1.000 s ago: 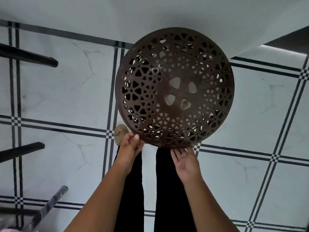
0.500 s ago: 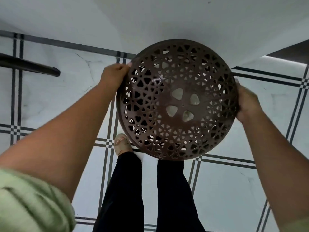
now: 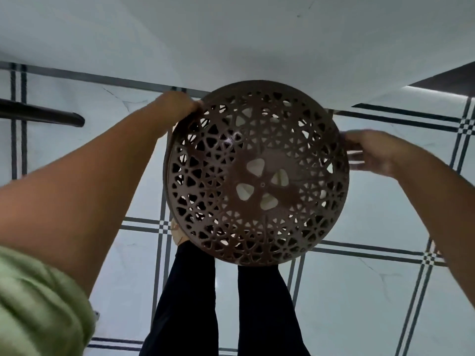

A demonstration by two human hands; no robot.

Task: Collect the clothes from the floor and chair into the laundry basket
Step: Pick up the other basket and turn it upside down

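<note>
White marble-look floor tiles (image 3: pixel 84 155) crossed by dark double lines fill my view, with a pale wall (image 3: pixel 231 42) running along the far side. Looking straight down from the head camera, I see the round brown plastic laundry basket (image 3: pixel 257 173) with its lattice of cut-out openings, held at about the middle of the frame, close to the wall. Through the holes in its base I make out only pale floor — no clothes show inside it.

My left hand (image 3: pixel 177 106) is closed over the basket's rim at the upper left, fingers curled around the edge. My right hand (image 3: pixel 372 152) is at the rim on the opposite side; it is smeared by motion blur, so it appears to be gripping the edge, though I cannot make out the fingers clearly. The two hands are well apart, one on each side of the basket.

Below the basket are two legs in black trousers (image 3: pixel 190 299), and a foot in a tan sandal (image 3: pixel 177 233) peeks out just beside the basket's lower left edge. A light green sleeve (image 3: pixel 36 309) covers the left upper arm in the bottom left corner. At the left edge a dark bar (image 3: pixel 43 115) — part of some furniture I can't identify — juts in over the floor.
</note>
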